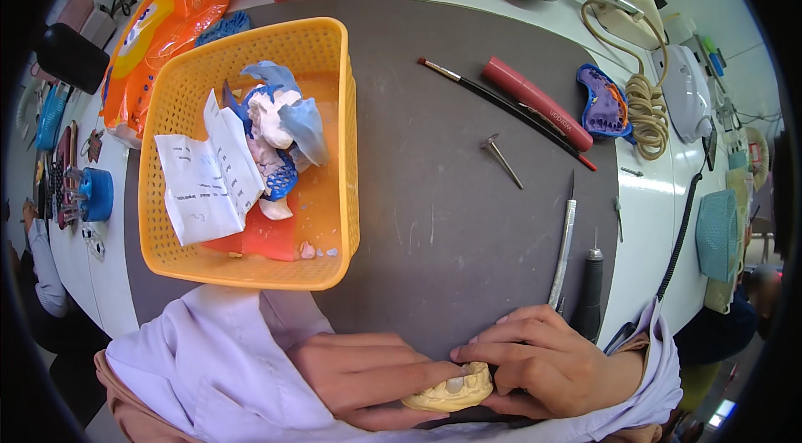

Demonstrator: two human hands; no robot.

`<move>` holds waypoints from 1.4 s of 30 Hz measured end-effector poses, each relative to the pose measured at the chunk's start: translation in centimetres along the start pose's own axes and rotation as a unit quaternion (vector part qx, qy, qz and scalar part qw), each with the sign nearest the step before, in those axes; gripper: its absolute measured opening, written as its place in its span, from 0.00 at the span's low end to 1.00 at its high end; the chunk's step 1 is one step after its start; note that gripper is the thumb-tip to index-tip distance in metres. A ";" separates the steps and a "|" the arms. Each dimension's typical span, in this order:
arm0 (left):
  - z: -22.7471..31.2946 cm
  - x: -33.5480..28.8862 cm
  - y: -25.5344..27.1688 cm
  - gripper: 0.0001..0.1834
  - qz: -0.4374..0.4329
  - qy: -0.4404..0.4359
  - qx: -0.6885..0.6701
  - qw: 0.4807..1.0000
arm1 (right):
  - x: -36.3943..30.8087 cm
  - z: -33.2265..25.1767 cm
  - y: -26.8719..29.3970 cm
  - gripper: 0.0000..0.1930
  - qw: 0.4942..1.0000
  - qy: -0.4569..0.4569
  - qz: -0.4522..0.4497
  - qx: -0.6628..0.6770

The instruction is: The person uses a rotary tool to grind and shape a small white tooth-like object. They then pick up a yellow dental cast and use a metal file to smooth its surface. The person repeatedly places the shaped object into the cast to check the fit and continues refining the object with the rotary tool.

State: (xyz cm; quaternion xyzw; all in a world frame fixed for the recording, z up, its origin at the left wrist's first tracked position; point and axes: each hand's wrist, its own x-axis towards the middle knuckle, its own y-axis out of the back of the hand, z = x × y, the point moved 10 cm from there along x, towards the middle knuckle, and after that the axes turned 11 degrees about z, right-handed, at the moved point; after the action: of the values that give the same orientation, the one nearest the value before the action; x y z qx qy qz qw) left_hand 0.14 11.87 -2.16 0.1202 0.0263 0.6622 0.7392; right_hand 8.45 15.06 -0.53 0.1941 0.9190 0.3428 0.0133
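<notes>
Between my two hands, close to the front edge of the grey mat (401, 276), is a pale yellow dental model (451, 394) with one greyish-white tooth on its arch. The fingers of my left hand (368, 372) are pressed along the model's left side, thumb below. My right hand (539, 364) is curled with its fingertips on the right end of the model. Just beyond the right hand lie a metal carving knife (564, 251) and a black handpiece (590, 293) with a thin bur.
At left stands a yellow basket (351, 192) with a paper slip (205, 167) and impressions. Toward the right lie a brush (501, 109), a pinkish-red tube (526, 96), a small metal tool (503, 163) and a blue impression tray (603, 102). A coiled hose (645, 117) hangs beyond.
</notes>
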 end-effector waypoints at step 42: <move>0.8 0.2 -0.2 0.17 -0.013 -0.058 0.082 0.995 | -3.8 6.7 14.6 0.04 0.890 -0.131 0.360 -0.248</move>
State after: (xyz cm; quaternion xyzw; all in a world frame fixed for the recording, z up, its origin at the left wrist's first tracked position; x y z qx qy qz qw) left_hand 0.54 11.90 -1.41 0.2182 0.0396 0.6400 0.7357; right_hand 18.11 27.94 3.20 0.5449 0.6610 0.5127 0.0570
